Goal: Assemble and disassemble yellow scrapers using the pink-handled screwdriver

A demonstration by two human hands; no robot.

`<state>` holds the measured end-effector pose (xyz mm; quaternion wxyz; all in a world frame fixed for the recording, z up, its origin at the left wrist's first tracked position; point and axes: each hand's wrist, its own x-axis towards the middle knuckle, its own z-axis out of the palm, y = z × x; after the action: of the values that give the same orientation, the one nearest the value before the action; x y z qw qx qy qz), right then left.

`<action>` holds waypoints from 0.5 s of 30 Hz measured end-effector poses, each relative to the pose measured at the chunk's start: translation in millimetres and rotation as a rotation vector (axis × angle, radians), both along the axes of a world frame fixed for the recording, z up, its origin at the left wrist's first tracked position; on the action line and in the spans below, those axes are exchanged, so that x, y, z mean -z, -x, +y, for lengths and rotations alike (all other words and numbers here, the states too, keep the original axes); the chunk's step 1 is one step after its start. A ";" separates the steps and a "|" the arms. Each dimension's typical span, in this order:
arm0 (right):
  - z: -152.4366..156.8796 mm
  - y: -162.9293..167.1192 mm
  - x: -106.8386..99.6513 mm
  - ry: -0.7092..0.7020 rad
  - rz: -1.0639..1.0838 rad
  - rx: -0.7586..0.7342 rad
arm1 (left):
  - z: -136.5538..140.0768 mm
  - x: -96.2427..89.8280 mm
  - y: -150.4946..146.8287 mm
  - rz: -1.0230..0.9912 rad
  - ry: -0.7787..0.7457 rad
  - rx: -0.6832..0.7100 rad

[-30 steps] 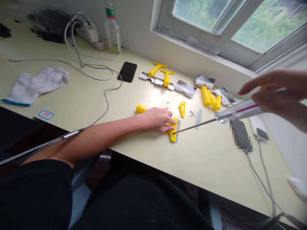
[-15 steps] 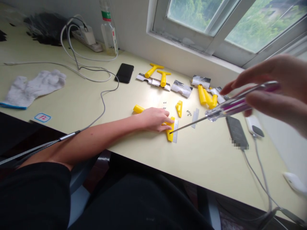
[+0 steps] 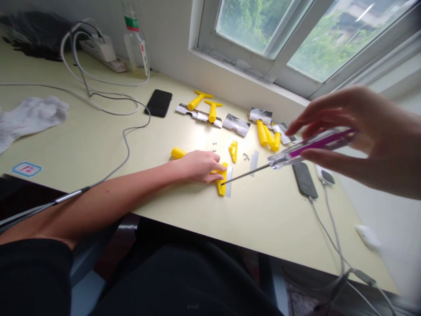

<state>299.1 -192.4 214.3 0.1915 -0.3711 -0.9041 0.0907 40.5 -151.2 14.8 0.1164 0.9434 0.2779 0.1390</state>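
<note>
My left hand presses a yellow scraper flat against the table, fingers closed over its head. The scraper's handle end pokes out beyond the hand, and a thin metal blade lies along the head's right side. In my right hand is a screwdriver with a clear and purple handle, held between thumb and fingers. Its shaft slants down to the left, the tip at the lower part of the scraper head. Beside them lie a loose yellow head piece, small screws and another blade.
Yellow scraper handles and printed cards lie along the window side, with more handles further right. A black phone, a bottle, a dark power bank, a white glove and loose cables surround the work.
The view has swung right, so everything sits further left. My right fingers have shifted around the screwdriver handle, while its tip stays at the scraper head. My left hand keeps its hold.
</note>
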 end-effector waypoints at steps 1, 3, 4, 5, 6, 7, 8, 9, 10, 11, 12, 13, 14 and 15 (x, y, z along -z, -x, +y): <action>-2.5 5.7 -3.2 0.044 -0.093 -0.028 | 0.2 0.8 0.4 -0.005 -0.004 0.003; -6.2 18.4 -7.7 0.024 -0.227 -0.023 | 1.6 3.8 1.2 -0.012 -0.019 0.005; -6.7 23.7 -8.6 -0.031 -0.313 0.048 | 2.7 5.6 1.5 -0.020 -0.022 0.010; -6.3 27.4 -9.0 -0.094 -0.398 0.141 | 3.7 7.2 1.8 -0.023 -0.025 0.009; -5.4 29.3 -9.1 -0.131 -0.465 0.210 | 4.6 8.3 2.0 -0.026 -0.026 0.011; -4.2 29.5 -9.4 -0.146 -0.497 0.249 | 5.1 8.8 2.1 -0.026 -0.024 0.014; -3.1 28.3 -9.8 -0.127 -0.486 0.241 | 5.2 8.8 2.2 -0.023 -0.020 0.015; -2.3 26.5 -10.3 -0.079 -0.439 0.188 | 5.0 8.2 2.2 -0.019 -0.015 0.015; -1.9 24.4 -10.7 -0.022 -0.375 0.113 | 4.7 7.5 2.2 -0.014 -0.009 0.014; -1.8 22.7 -10.9 0.025 -0.314 0.042 | 4.3 6.6 2.1 -0.008 -0.003 0.012; -2.1 21.7 -10.6 0.052 -0.270 -0.003 | 3.9 5.7 1.9 -0.002 0.002 0.009; -2.6 21.4 -9.9 0.058 -0.251 -0.012 | 3.6 4.9 1.8 0.003 0.007 0.006; -3.3 21.7 -8.8 0.044 -0.253 0.017 | 3.4 4.2 1.7 0.006 0.011 0.003; -4.1 22.3 -7.5 0.017 -0.263 0.066 | 3.2 3.6 1.6 0.008 0.015 0.001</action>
<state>276.8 -196.5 221.8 0.0711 -0.4109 -0.9079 0.0427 38.9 -148.0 11.2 0.1225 0.9432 0.2788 0.1330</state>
